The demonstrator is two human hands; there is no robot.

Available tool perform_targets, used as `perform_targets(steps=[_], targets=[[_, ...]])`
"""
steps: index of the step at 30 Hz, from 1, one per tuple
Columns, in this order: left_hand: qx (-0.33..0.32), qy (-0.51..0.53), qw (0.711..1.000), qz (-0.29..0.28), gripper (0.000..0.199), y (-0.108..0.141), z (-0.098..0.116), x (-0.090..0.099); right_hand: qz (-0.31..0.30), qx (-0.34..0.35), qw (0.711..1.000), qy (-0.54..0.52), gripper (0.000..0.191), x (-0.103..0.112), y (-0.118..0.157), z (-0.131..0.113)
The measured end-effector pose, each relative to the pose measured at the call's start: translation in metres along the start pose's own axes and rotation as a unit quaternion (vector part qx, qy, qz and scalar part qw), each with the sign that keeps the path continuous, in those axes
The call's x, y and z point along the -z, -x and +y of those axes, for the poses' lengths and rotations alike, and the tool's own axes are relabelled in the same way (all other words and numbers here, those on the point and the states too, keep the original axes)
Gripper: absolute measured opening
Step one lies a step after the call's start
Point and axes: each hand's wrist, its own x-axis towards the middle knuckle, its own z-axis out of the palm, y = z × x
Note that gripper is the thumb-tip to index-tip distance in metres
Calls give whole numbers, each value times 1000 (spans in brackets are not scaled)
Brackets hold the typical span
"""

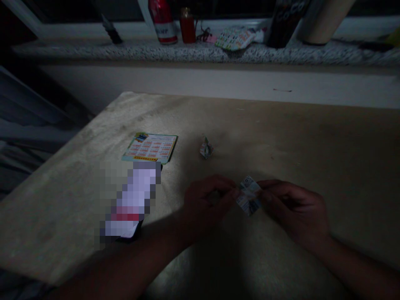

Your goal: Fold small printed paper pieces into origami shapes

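Note:
Between my two hands is a small folded paper square [249, 196], printed and turned cornerwise like a diamond. My left hand [212, 200] pinches its left corner between thumb and fingertips. The right corner is pinched the same way by my right hand [295, 210]. Beyond them on the table stands a small folded paper figure [206, 148], pointed at the top and printed with similar patterns. A stack of printed calendar cards [150, 147] lies farther left. The light is dim, so the print on the square is hard to read.
A phone [133, 204] with a lit, blurred-out screen lies left of my hands on the table [103, 129]. Along the granite windowsill [193, 53] stand a red can [162, 23], a small red bottle [188, 27], a crumpled printed wrapper [236, 38] and a dark bottle [286, 23].

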Motion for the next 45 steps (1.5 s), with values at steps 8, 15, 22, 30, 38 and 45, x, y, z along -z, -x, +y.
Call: perform_targets(steps=[8, 15, 22, 30, 38, 45], targets=[[-7, 11, 1000, 13, 14, 6, -4, -8, 5, -39, 999, -5, 17, -1, 1, 0], [-4, 50, 999, 5, 16, 6, -4, -9, 15, -60, 998, -16, 16, -2, 4, 2], [156, 120, 980, -10, 22, 3, -2, -10, 15, -46, 999, -1, 16, -4, 4, 3], [166, 90, 976, -110, 25, 3, -5, -10, -5, -39, 999, 2, 15, -4, 4, 4], [186, 112, 971, -100, 25, 2, -5, -9, -13, -45, 999, -13, 17, -4, 3, 3], [185, 106, 970, -113, 29, 3, -3, -8, -16, -41, 999, -15, 17, -4, 1, 3]])
